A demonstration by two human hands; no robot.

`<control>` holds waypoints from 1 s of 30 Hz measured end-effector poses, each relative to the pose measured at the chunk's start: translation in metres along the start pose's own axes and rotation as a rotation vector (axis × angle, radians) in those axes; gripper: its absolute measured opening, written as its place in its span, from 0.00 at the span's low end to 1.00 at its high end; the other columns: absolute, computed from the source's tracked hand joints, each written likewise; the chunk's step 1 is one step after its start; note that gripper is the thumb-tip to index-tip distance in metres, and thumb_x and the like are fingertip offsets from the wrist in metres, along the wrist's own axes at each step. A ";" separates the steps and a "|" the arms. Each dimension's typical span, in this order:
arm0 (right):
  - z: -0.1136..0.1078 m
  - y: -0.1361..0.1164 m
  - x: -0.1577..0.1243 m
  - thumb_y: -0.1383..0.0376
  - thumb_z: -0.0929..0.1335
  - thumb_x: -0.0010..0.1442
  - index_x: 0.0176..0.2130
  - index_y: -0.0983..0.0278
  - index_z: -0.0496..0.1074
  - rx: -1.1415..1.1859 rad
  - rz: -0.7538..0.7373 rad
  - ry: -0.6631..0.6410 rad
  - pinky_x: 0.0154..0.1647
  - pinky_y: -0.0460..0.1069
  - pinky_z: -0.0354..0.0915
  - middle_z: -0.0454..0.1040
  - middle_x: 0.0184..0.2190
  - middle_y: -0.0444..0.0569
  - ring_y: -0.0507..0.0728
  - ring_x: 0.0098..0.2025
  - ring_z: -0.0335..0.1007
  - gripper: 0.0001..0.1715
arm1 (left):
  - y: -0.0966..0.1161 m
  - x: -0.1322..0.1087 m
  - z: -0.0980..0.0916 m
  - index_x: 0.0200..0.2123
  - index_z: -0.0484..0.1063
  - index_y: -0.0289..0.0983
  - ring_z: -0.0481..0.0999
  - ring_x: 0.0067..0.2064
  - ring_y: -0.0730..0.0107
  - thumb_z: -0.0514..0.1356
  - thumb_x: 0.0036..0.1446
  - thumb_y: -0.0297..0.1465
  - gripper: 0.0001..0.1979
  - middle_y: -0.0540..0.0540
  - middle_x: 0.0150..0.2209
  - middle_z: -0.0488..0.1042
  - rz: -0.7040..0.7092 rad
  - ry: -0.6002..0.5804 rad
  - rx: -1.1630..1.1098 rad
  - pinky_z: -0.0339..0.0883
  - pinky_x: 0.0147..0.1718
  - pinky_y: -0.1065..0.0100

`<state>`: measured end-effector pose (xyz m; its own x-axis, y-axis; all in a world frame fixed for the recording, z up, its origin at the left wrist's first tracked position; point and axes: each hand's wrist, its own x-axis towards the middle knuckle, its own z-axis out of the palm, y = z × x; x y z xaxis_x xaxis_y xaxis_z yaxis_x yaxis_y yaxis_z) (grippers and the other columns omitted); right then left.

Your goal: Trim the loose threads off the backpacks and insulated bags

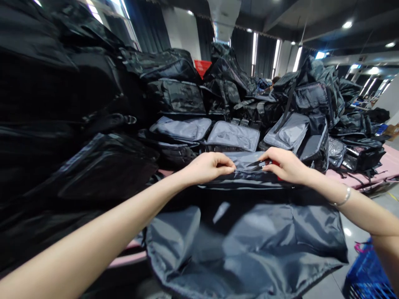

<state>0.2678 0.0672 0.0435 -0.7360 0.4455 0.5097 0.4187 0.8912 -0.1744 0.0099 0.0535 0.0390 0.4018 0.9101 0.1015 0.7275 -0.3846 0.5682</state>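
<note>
A dark bag with a shiny grey lining [255, 232] lies opened in front of me, its wide flap hanging toward me. My left hand [215, 166] is closed in a pinch at the bag's far edge; what sits between thumb and fingertip is too small to make out. Held in my right hand [285, 165] is a pair of thread snips [257, 165] with dark pointed blades and a bit of red at the grip. The blades point left toward my left fingertips, a short gap apart from them, over the grey lining.
Behind are rows of opened bags with grey linings [233, 136] and piles of dark camouflage bags [181, 96]. Black bags [106, 166] rise high on the left. A red basket [202, 67] stands at the back, a blue crate [369, 270] at lower right. Pink sheeting [388, 164] lies right.
</note>
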 end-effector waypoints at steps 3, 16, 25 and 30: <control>-0.012 -0.017 -0.023 0.63 0.66 0.58 0.40 0.64 0.69 0.045 0.087 -0.054 0.37 0.47 0.63 0.72 0.34 0.49 0.54 0.34 0.67 0.09 | 0.000 -0.007 0.004 0.33 0.77 0.38 0.74 0.39 0.64 0.56 0.48 0.41 0.16 0.50 0.35 0.76 0.055 0.065 0.072 0.62 0.42 0.69; 0.044 -0.091 -0.102 0.68 0.66 0.58 0.53 0.59 0.69 0.732 0.186 -0.994 0.51 0.45 0.63 0.73 0.50 0.48 0.54 0.52 0.68 0.22 | 0.007 -0.011 0.016 0.38 0.75 0.36 0.72 0.42 0.65 0.50 0.57 0.41 0.19 0.47 0.38 0.72 0.026 0.329 0.482 0.63 0.42 0.64; 0.048 -0.089 -0.119 0.70 0.69 0.55 0.54 0.59 0.68 0.933 0.302 -1.038 0.53 0.44 0.62 0.70 0.52 0.49 0.55 0.55 0.65 0.26 | 0.002 0.001 0.017 0.36 0.75 0.34 0.72 0.41 0.66 0.45 0.59 0.46 0.26 0.49 0.34 0.72 0.108 0.402 0.549 0.63 0.40 0.66; 0.050 -0.086 -0.109 0.72 0.66 0.57 0.56 0.65 0.65 0.607 0.116 -0.946 0.54 0.48 0.63 0.66 0.55 0.57 0.58 0.55 0.65 0.27 | -0.005 -0.012 0.021 0.35 0.74 0.36 0.71 0.38 0.70 0.46 0.59 0.48 0.24 0.48 0.35 0.73 0.295 0.345 0.604 0.62 0.35 0.70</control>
<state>0.2852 -0.0541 -0.0388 -0.9247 0.1837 -0.3335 0.3723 0.6196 -0.6910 0.0130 0.0408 0.0179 0.5025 0.7149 0.4862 0.8350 -0.5471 -0.0586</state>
